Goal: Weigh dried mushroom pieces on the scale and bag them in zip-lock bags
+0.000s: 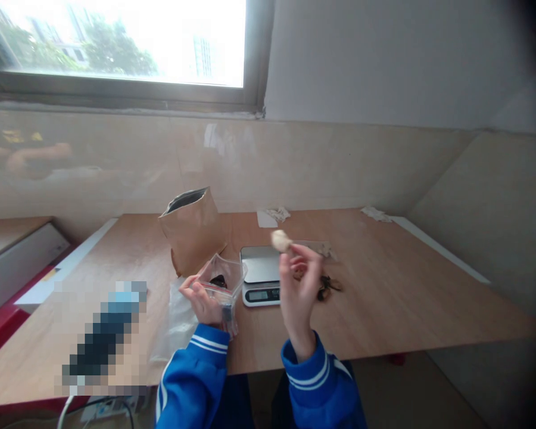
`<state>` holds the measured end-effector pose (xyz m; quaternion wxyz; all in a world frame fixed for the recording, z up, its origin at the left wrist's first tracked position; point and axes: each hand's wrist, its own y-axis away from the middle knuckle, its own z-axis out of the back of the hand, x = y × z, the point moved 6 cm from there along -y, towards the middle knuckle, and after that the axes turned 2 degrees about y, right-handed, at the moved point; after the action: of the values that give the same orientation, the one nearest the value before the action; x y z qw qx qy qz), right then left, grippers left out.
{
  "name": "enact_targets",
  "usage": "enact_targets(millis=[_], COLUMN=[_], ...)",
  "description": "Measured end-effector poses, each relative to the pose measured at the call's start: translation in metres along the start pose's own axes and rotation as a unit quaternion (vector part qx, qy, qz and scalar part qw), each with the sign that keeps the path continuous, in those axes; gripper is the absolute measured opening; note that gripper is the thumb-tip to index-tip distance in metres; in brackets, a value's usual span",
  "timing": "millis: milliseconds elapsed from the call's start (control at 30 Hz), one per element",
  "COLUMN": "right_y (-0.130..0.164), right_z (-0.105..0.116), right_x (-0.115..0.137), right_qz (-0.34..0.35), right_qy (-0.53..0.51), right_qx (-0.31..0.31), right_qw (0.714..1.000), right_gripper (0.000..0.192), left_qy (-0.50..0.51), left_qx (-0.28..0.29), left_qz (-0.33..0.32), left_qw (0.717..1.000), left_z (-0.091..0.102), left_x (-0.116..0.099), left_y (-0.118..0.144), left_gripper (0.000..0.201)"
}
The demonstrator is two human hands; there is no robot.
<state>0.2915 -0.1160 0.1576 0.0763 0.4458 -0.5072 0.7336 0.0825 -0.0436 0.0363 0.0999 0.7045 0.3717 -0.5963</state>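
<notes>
My left hand [204,301] holds a small clear zip bag [221,280] open at its mouth, with something dark inside it. My right hand [298,286] is raised above the table and pinches a small pale lump [280,240] between its fingertips, to the right of the bag. Behind both hands sits a small digital scale [261,275] with a steel platform and a lit display. A brown paper bag [193,231] stands open behind the zip bag.
The wooden table [406,286] carries a few dark bits [327,286] right of the scale, clear plastic bags [175,322] at the left, and crumpled tissues [277,213] at the back. A blurred patch [102,336] covers the front left. A tiled wall rises behind.
</notes>
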Motion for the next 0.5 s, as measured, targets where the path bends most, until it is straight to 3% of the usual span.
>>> enact_targets(millis=[67,100,300,500], right_y=[0.004,0.006,0.01,0.062], right_z=[-0.021,-0.027,-0.022,-0.034], right_x=[0.013,0.016,-0.002,-0.041], right_qz=[0.051,0.062,0.001,-0.122], right_qy=[0.023,0.029,-0.005,0.003], right_qx=[0.163,0.205,0.245,0.317], right_qw=[0.985,0.976,0.97,0.94], right_gripper=[0.024,0.024,0.028,0.039], left_qy=[-0.008,-0.005,0.016,0.026], left_qx=[-0.005,-0.003,0.013,0.014], left_qz=[-0.002,-0.002,0.012,0.005], left_qw=[1.0,1.0,1.0,1.0], left_z=[0.001,0.001,-0.001,-0.005], left_x=[-0.001,-0.001,-0.008,-0.018], left_y=[-0.001,-0.001,0.0,0.0], left_gripper=[0.038,0.037,0.028,0.029])
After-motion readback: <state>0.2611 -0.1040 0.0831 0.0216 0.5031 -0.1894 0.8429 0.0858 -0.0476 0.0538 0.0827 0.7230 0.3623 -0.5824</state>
